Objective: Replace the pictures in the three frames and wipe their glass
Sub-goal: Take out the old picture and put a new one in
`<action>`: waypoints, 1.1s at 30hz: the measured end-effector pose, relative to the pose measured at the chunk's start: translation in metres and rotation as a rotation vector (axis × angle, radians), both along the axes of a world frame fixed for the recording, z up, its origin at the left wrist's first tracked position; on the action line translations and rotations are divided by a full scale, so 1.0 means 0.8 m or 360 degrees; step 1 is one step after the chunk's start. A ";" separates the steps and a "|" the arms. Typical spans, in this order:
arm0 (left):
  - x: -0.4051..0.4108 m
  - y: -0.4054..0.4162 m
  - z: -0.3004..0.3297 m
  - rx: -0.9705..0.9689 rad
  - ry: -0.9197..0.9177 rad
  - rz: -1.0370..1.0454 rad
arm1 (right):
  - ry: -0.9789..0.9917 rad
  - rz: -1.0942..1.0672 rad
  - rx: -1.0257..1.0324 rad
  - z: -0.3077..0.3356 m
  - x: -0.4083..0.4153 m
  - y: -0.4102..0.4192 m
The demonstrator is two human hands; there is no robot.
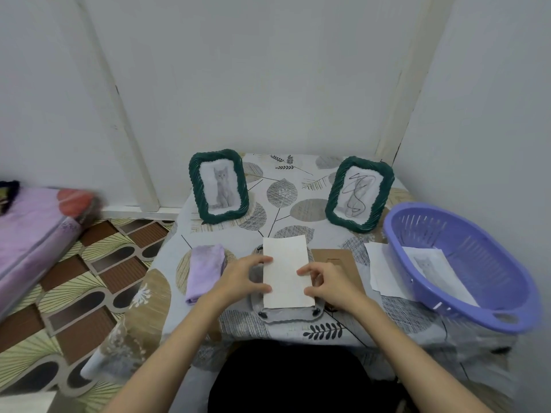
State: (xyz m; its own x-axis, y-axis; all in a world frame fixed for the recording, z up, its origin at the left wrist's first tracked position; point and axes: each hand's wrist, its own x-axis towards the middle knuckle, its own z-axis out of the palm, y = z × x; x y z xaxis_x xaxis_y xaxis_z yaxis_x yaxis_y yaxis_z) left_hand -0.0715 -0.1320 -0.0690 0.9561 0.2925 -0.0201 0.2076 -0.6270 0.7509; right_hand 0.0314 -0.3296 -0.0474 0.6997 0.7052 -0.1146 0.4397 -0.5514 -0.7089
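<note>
No readable text from my feed.

I find no words, labels, brands or numbers anywhere: the blank white sheet (pixel 287 272) shows none, and the two standing frames hold only a cat picture (pixel 222 186) and a scribble drawing (pixel 356 190).

Your left hand (pixel 245 274) and right hand (pixel 325 284) pinch the white paper (pixel 286 271) over the face-down frame (pixel 284 315) on the desk (pixel 298 186), purple cloth (pixel 205 268) beside.
</note>
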 end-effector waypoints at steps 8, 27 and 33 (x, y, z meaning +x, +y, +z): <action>-0.002 0.005 -0.006 0.0156 0.0075 -0.0050 | -0.0016 0.0100 -0.0055 0.002 0.001 0.001; 0.000 0.010 -0.010 0.0383 0.0327 -0.0198 | -0.0547 0.0237 -0.0431 -0.004 0.002 0.003; -0.004 0.010 -0.004 0.0284 0.0346 -0.0207 | -0.0570 0.0287 -0.0558 -0.008 -0.001 0.003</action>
State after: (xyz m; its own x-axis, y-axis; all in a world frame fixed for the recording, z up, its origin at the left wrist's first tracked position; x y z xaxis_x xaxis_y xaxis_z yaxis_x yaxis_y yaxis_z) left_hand -0.0744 -0.1237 -0.0721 0.9646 0.1851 -0.1879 0.2607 -0.7768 0.5732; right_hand 0.0306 -0.3270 -0.0542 0.6092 0.7803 -0.1411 0.7302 -0.6215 -0.2838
